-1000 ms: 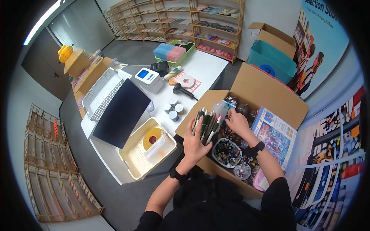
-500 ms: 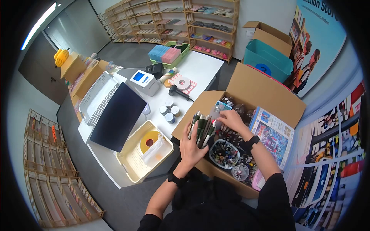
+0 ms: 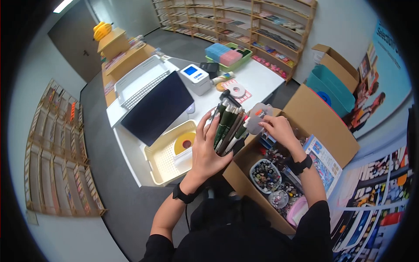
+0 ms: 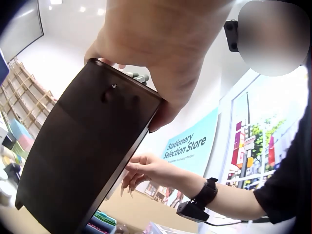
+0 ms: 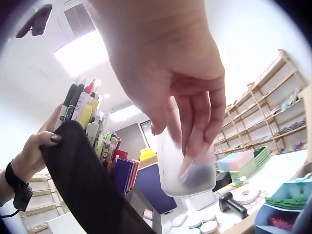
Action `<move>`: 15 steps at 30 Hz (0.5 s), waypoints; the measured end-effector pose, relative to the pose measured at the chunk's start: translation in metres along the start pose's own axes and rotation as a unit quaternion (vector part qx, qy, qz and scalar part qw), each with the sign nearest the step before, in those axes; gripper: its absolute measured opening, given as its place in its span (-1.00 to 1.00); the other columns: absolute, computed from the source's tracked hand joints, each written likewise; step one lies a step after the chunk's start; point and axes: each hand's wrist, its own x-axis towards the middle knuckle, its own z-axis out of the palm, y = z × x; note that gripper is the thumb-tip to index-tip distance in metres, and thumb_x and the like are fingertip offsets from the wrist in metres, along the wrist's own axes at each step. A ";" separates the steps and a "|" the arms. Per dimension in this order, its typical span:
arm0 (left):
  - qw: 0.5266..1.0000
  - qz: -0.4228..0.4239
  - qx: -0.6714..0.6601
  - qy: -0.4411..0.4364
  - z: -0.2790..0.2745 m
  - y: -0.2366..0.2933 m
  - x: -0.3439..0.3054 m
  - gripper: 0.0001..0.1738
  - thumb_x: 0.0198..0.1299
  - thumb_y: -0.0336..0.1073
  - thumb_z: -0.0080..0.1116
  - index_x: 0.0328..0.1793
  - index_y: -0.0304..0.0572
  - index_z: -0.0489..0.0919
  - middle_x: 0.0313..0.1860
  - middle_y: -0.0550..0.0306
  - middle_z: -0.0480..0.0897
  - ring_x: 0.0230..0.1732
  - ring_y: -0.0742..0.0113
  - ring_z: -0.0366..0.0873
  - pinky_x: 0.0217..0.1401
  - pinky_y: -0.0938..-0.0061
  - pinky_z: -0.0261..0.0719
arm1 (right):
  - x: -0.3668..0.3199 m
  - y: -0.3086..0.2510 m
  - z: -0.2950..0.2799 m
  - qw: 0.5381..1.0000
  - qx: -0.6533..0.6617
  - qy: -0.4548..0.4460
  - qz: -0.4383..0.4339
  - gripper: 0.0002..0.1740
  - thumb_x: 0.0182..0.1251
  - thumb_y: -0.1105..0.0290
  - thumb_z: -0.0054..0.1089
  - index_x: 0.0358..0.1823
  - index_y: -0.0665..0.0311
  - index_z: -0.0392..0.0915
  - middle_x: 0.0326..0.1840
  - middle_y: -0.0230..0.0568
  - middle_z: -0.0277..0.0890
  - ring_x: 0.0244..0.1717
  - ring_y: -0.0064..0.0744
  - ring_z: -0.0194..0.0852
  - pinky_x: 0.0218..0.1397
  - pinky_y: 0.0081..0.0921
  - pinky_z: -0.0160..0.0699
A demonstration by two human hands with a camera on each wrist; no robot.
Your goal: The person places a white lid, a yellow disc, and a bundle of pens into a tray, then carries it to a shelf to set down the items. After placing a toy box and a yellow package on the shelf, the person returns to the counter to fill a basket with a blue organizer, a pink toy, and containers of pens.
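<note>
My left hand (image 3: pixel 205 153) grips a dark holder (image 4: pixel 87 131) filled with several pens (image 3: pixel 227 126), its fingers on one side and thumb on the other. In the right wrist view, the holder (image 5: pixel 92 180) stands tilted, with pens and red and blue items showing over its edge. My right hand (image 3: pixel 281 131) pinches a translucent frosted cup (image 3: pixel 253 125) by its rim, just right of the pens. Seen from the right wrist, fingers reach over and partly inside the cup (image 5: pixel 187 175). Both things are above the edge of the cardboard box (image 3: pixel 251 192).
The open box holds a tub of small items (image 3: pixel 265 176), a pink container (image 3: pixel 298 209) and a printed picture box (image 3: pixel 324 168). On the white table (image 3: pixel 262 81) are a monitor (image 3: pixel 159 107), a cream basket (image 3: pixel 168 168), a label printer (image 3: pixel 195 80) and a scanner.
My right hand has lifted the translucent cup up from the box. My left hand has raised the pen holder slightly. The head view has turned, shifting the table and box rightward.
</note>
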 end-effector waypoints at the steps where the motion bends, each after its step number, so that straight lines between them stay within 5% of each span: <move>1: 0.998 -0.052 -0.017 -0.007 -0.011 -0.005 -0.005 0.12 -0.35 -0.36 0.40 0.47 -0.15 0.10 0.37 -0.22 0.18 0.35 -0.13 0.25 0.28 0.17 0.40 | 0.008 -0.008 0.004 0.999 -0.032 -0.004 -0.023 -0.77 0.26 0.26 0.16 -0.39 0.28 0.56 -0.63 -0.14 0.54 -0.53 -0.25 0.59 -0.42 -0.41 0.47; 5: 0.994 -0.079 0.037 0.068 -0.056 -0.033 -0.021 0.11 -0.35 -0.42 0.35 0.48 -0.16 0.08 0.36 -0.18 0.19 0.38 -0.13 0.21 0.35 0.17 0.31 | 0.038 -0.023 0.050 0.997 0.046 -0.048 -0.039 -0.76 0.28 0.21 0.12 -0.30 0.23 0.58 -0.56 -0.08 0.55 -0.47 -0.09 0.58 -0.38 -0.28 0.49; 6: 0.989 -0.067 0.092 0.092 -0.067 -0.042 -0.026 0.09 -0.34 -0.39 0.35 0.47 -0.10 0.12 0.36 -0.20 0.20 0.29 -0.15 0.33 0.21 0.19 0.47 | 0.044 -0.031 0.060 0.996 0.047 -0.054 -0.048 -0.76 0.28 0.21 0.12 -0.30 0.23 0.58 -0.56 -0.08 0.55 -0.47 -0.09 0.58 -0.38 -0.28 0.49; 15: 0.910 -0.264 0.279 0.154 -0.119 -0.132 -0.115 0.10 -0.31 -0.33 0.33 0.50 0.06 0.10 0.39 -0.08 0.15 0.22 -0.09 0.39 0.04 0.14 0.47 | 0.070 -0.057 0.154 0.987 0.024 -0.130 -0.093 -0.75 0.29 0.24 0.11 -0.33 0.31 0.54 -0.49 0.11 0.52 -0.35 0.14 0.52 -0.31 -0.08 0.46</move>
